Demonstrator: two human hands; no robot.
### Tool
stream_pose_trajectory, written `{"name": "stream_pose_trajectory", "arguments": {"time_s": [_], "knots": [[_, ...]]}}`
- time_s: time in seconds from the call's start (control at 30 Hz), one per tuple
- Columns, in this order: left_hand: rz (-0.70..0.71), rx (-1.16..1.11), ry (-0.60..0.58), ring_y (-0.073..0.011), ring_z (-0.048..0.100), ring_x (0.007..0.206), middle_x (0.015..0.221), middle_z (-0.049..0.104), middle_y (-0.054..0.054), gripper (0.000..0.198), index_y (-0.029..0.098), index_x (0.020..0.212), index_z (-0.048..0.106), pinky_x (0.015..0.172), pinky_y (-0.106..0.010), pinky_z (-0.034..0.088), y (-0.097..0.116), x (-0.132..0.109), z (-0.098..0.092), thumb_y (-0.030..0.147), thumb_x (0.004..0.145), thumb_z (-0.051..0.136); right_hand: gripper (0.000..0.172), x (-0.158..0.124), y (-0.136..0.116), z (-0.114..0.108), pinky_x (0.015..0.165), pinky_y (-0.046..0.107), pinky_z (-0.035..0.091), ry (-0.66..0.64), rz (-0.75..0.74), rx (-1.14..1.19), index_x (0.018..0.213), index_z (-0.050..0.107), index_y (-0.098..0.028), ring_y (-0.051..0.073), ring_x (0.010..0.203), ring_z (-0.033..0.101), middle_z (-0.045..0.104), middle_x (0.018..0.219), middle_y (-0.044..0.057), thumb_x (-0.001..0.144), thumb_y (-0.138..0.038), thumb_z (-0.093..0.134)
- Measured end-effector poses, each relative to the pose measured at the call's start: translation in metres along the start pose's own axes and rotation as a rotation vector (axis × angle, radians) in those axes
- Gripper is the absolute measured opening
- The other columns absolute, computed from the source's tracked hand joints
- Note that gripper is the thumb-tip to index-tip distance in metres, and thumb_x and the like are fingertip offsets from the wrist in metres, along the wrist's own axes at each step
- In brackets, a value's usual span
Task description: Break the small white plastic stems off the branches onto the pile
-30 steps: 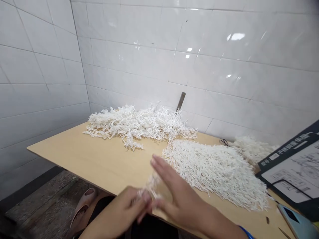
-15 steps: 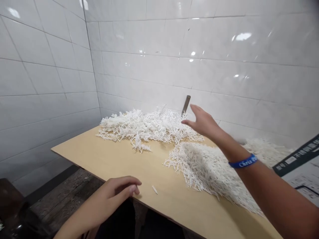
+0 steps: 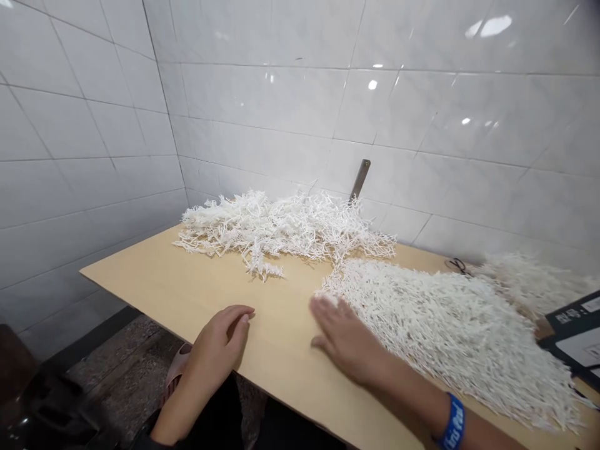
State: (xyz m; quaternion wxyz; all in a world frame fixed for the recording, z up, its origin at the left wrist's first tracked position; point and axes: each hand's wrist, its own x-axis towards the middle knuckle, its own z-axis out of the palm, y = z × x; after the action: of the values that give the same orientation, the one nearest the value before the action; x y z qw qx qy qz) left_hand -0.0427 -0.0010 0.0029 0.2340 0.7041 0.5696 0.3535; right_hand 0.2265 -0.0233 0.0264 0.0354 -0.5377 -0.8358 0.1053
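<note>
Left hand (image 3: 218, 337) rests on the board (image 3: 140, 269) near the front edge, fingers loosely curled, nothing held. Right hand (image 3: 347, 340) lies flat on the board, fingers spread, also empty, fingertips at or just beside the left edge of the mat (image 3: 445, 331), a dense layer of white strands right of centre. Heap (image 3: 281, 228) of the same branching strands sits nearer the wall, loose and tangled. Mound (image 3: 529, 281) lies far right behind the mat. Progress looks partial: judging by how they lie, mat seems the worked lot, heap the lot left, and heap is still large. Scissors (image 3: 457, 265) lie on the board, not in hand.
</note>
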Motion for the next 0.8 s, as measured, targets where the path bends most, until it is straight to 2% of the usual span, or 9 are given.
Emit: {"name": "stream_pose_trajectory", "arguments": {"time_s": [0.07,0.13,0.23,0.37,0.43,0.53,0.63,0.73,0.8], "knots": [[-0.018,0.019,-0.008,-0.0297,0.065,0.107,0.114,0.071,-0.011,0.035,0.020,0.102,0.069,0.096,-0.042,0.051,0.000,-0.002,-0.001,0.041,0.090,0.044,0.067,0.003,0.022,-0.010,0.120,0.059,0.011,0.127,0.160,-0.126,0.150,0.034,-0.006,0.033,0.147,0.020,0.028,0.156,0.018,0.099,-0.050,0.040],[-0.049,-0.001,-0.022,-0.0299,0.065,0.109,0.115,0.071,-0.012,0.036,0.020,0.106,0.068,0.095,-0.043,0.051,-0.002,0.001,-0.001,0.042,0.090,0.045,0.061,0.000,0.021,-0.014,0.119,0.061,0.012,0.256,0.152,-0.151,0.149,0.037,-0.008,0.033,0.147,0.019,0.030,0.155,0.016,0.100,-0.044,0.040],[-0.019,-0.063,-0.013,-0.0289,0.063,0.114,0.121,0.068,-0.013,0.039,0.019,0.118,0.063,0.097,-0.042,0.050,-0.008,0.020,0.000,0.040,0.088,0.049,0.054,-0.008,-0.010,0.001,0.118,0.057,0.022,0.285,-0.089,-0.018,0.151,0.034,-0.018,0.030,0.147,0.022,0.032,0.156,0.009,0.101,-0.037,0.039],[0.127,-0.035,0.114,-0.0326,0.051,0.128,0.135,0.057,-0.015,0.053,0.018,0.128,0.057,0.108,-0.047,0.038,-0.009,0.074,0.004,0.038,0.079,0.062,0.050,-0.003,-0.047,0.050,0.113,0.047,0.038,0.171,-0.541,0.122,0.145,0.046,-0.021,0.029,0.138,0.042,0.050,0.145,0.010,0.097,-0.035,0.049],[0.056,-0.115,0.139,-0.0336,0.058,0.117,0.133,0.059,-0.018,0.059,0.017,0.126,0.058,0.096,-0.043,0.047,-0.004,0.104,0.004,0.042,0.073,0.068,0.042,0.004,-0.049,0.071,0.110,0.045,0.042,0.183,-0.613,0.142,0.141,0.050,-0.022,0.028,0.135,0.046,0.052,0.143,0.009,0.100,-0.030,0.044],[-0.006,-0.175,0.121,-0.0276,0.066,0.080,0.090,0.072,-0.013,0.034,0.015,0.091,0.069,0.071,-0.036,0.051,0.012,0.140,-0.009,0.043,0.072,0.067,0.039,0.013,-0.042,0.082,0.107,0.045,0.045,0.177,-0.613,0.193,0.137,0.053,-0.024,0.028,0.133,0.049,0.055,0.141,0.008,0.101,-0.034,0.043],[0.033,-0.174,0.201,-0.0219,0.063,0.070,0.075,0.068,-0.006,0.026,0.017,0.087,0.066,0.063,-0.030,0.048,0.038,0.157,-0.041,0.040,0.077,0.060,0.041,0.012,-0.035,0.073,0.108,0.043,0.045,0.112,-0.605,0.328,0.133,0.058,-0.023,0.028,0.130,0.052,0.060,0.137,0.008,0.098,-0.040,0.048],[0.069,-0.218,0.215,-0.0176,0.062,0.068,0.079,0.068,-0.004,0.028,0.017,0.098,0.063,0.062,-0.026,0.048,0.063,0.149,-0.072,0.037,0.079,0.056,0.046,0.004,-0.035,0.060,0.109,0.039,0.045,0.153,-0.459,0.564,0.135,0.057,-0.024,0.027,0.127,0.055,0.060,0.137,0.010,0.092,-0.040,0.054],[0.110,-0.245,0.161,-0.0153,0.058,0.062,0.071,0.065,-0.002,0.021,0.016,0.087,0.063,0.059,-0.024,0.045,0.072,0.131,-0.077,0.034,0.078,0.058,0.047,-0.001,-0.037,0.056,0.106,0.041,0.047,0.201,-0.306,0.746,0.137,0.053,-0.025,0.028,0.125,0.057,0.060,0.136,0.011,0.091,-0.038,0.053]]}}
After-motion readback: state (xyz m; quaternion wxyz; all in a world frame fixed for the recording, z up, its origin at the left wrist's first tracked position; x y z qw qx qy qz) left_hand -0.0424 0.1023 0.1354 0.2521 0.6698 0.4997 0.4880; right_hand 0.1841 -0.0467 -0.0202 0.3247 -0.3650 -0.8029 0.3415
